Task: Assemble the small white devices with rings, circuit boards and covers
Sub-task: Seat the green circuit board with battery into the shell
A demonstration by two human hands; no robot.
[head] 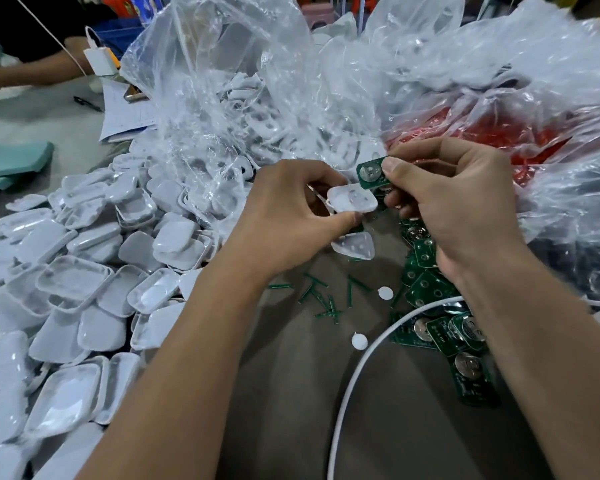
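Cluttered table (291,393) — both hands gripping: left white cover (352,198), right half-hidden circuit board (371,174).

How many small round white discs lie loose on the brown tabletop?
2: one small round white disc beside the green circuit-board pile, another nearer, left of the white cable. More may be hidden under the piles.

left hand (291,216): bare, no glove; forearm unsleeved | right hand (458,202): bare; short nails; no rings
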